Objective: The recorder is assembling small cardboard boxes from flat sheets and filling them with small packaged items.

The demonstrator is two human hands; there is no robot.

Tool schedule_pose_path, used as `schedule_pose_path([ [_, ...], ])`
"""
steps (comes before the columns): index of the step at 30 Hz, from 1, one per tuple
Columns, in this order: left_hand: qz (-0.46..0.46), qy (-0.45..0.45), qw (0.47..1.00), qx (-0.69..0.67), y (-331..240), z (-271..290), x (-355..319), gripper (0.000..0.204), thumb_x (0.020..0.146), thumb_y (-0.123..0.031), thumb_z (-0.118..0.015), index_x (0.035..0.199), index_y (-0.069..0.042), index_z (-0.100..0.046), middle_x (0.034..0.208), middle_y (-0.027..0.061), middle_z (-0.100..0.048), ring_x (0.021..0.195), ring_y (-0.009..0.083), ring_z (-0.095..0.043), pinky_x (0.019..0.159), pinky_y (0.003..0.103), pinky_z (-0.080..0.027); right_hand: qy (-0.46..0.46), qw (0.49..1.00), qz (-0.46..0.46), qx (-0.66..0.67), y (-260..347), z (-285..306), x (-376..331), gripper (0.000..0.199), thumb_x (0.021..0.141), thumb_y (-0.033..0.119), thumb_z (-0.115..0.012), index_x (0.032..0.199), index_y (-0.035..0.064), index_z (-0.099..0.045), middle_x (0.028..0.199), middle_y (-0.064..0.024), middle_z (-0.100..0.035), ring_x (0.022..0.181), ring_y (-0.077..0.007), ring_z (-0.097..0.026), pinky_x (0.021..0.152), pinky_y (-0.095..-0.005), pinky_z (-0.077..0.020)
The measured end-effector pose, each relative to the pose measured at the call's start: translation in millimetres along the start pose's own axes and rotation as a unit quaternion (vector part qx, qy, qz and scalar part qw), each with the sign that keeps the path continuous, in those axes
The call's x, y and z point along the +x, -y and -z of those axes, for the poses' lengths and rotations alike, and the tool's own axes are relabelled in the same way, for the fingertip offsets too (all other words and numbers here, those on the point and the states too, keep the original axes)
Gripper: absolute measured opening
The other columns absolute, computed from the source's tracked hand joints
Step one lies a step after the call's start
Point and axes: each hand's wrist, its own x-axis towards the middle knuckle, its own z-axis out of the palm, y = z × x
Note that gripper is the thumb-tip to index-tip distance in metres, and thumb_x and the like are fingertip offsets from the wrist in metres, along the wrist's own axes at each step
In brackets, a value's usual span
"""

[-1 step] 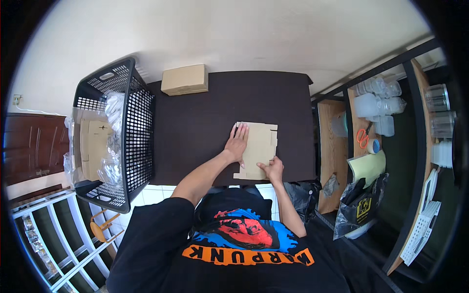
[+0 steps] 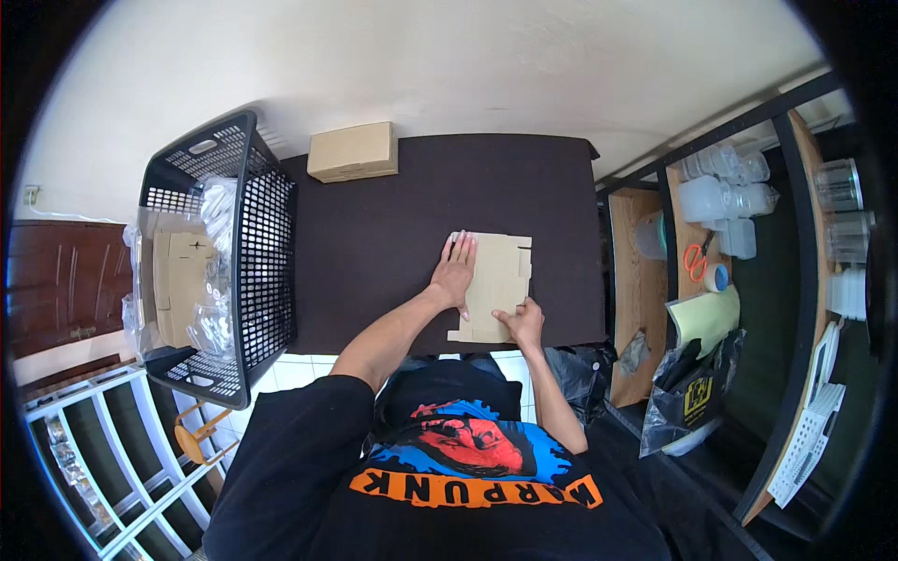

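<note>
A flattened brown cardboard box [image 2: 496, 280] with slots and small tabs along its edges lies on the dark table near its front edge. My left hand [image 2: 453, 279] rests along the left side of the cardboard, fingers stretched out flat and pointing away from me. At the lower right edge, my right hand [image 2: 524, 324] grips the cardboard, with its thumb on top and the other fingers curled at the side, partly hidden.
A closed cardboard box [image 2: 354, 151] stands at the table's back left. Left of the table is a black plastic basket [image 2: 267, 252] holding cardboard and clear bags. On the right, a shelf bears clear containers [image 2: 716, 201], orange scissors [image 2: 694, 263] and a tape roll [image 2: 716, 278].
</note>
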Motion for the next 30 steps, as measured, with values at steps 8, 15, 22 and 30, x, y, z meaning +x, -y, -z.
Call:
schedule_pose_path([
  [8,-0.066,-0.107,0.990,-0.070,6,-41,-33,0.116,0.079,-0.058,-0.078,0.158,0.014,-0.035,0.166,0.0309,-0.036,0.164,0.0405,-0.018,0.134,0.063,-0.003,-0.009,0.997,-0.004,0.078,5,1,-2,0.047,0.072,0.007,-0.096,0.111,-0.0036,-0.072,0.095,-0.0158,-0.083,0.090,-0.0225,-0.080,0.083,-0.0362,-0.0605],
  [15,-0.053,-0.190,0.979,-0.049,-34,-74,-67,0.072,0.100,-0.036,-0.065,0.147,0.016,-0.051,0.152,0.0356,-0.053,0.159,0.0430,-0.029,0.134,0.061,-0.009,-0.025,0.999,0.015,0.020,19,5,-5,0.043,0.073,0.011,-0.098,0.103,-0.0034,-0.071,0.091,-0.0149,-0.082,0.086,-0.0211,-0.079,0.079,-0.0367,-0.0600],
  [22,-0.032,-0.130,0.983,-0.128,-44,-73,-87,0.099,0.091,-0.050,-0.076,0.156,0.014,-0.039,0.166,0.0325,-0.037,0.161,0.0429,-0.024,0.134,0.058,-0.011,0.018,0.993,0.054,0.107,-15,-5,6,0.052,0.080,0.001,-0.089,0.123,-0.0023,-0.060,0.102,-0.0168,-0.082,0.093,-0.0220,-0.079,0.085,-0.0363,-0.0622],
  [30,-0.057,-0.202,0.928,-0.309,-28,-53,-93,0.135,0.068,-0.041,-0.096,0.165,0.010,-0.018,0.163,0.0332,-0.040,0.155,0.0439,-0.037,0.132,0.057,-0.020,0.272,0.941,0.147,0.139,33,3,-38,0.089,0.075,0.016,-0.097,0.150,-0.0015,-0.053,0.135,-0.0172,-0.071,0.129,-0.0244,-0.066,0.109,-0.0384,-0.0529],
])
